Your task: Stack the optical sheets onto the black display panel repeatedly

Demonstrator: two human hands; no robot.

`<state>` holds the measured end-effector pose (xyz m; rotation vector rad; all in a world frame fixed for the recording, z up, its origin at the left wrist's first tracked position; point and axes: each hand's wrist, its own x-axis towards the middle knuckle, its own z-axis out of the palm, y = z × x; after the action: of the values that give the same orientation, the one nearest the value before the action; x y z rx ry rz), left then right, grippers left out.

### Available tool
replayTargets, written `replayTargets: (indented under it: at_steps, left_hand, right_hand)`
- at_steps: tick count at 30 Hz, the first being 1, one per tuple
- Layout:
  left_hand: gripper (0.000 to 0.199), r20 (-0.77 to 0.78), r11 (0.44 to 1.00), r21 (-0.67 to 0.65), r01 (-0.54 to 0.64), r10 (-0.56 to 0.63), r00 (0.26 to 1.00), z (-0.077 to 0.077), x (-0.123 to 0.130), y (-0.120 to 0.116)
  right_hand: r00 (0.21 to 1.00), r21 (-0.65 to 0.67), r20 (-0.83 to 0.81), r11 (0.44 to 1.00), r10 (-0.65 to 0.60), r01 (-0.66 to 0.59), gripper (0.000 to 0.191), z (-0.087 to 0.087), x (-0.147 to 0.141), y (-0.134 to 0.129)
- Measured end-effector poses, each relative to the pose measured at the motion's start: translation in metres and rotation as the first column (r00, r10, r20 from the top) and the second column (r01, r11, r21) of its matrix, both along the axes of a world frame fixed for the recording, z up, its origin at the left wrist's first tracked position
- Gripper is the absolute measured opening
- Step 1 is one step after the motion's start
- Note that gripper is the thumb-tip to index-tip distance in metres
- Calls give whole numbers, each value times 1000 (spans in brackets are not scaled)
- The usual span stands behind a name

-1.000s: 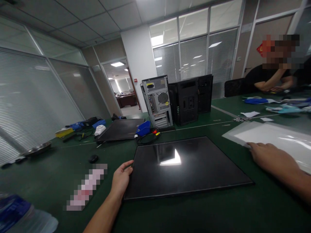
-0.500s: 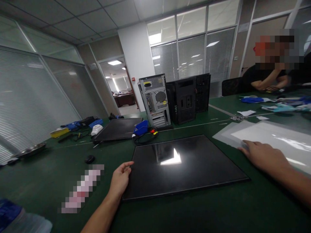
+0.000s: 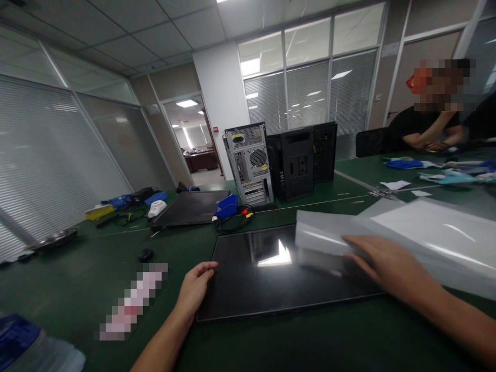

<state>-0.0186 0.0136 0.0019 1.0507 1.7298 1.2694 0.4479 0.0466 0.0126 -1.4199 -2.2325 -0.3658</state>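
Note:
A flat black screen panel (image 3: 248,289) with a thin frame lies on the green table, reflecting a bright light. My left hand (image 3: 196,287) holds its left edge, fingertips on the rim. Pinched in my right hand (image 3: 391,263) is a translucent plastic sheet (image 3: 323,232), raised and slightly curled over the panel's right part. That part of the panel is hidden behind the sheet and the hand. More white, glossy sheets (image 3: 437,222) lie to the right, and the held sheet overlaps them.
Behind the panel stand an open computer case (image 3: 251,165) and a black case (image 3: 296,165). Nearby are a blue bin (image 3: 227,206) with a cable, and another dark panel (image 3: 189,206). A bottle (image 3: 39,346) is at front left. A person (image 3: 430,129) sits at back right.
My right hand has moved left from the sheet pile, bringing a translucent sheet up and over the panel's right side. My left hand stays at the panel's left edge.

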Motion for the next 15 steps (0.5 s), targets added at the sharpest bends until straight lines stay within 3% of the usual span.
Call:
replayTargets:
  at_steps: [4, 7, 11, 15]
  left_hand:
    - [28, -9, 1000, 1, -4, 4, 1000, 0, 0, 1]
    - [27, -16, 1000, 2, -12, 12, 1000, 0, 0, 1]
    - [27, -13, 1000, -4, -14, 14, 1000, -2, -1, 1]
    - [27, -19, 1000, -15, -27, 27, 999, -3, -1, 1]
  right_hand:
    - [960, -234, -22, 932, 280, -277, 49, -1, -43, -21]
    - [945, -272, -59, 905, 323, -326, 50, -1, -42, -20]
    - [997, -149, -39, 986, 64, -69, 46, -9, -5, 4]
    - [986, -101, 24, 981, -166, 167, 48, -21, 24, 23]
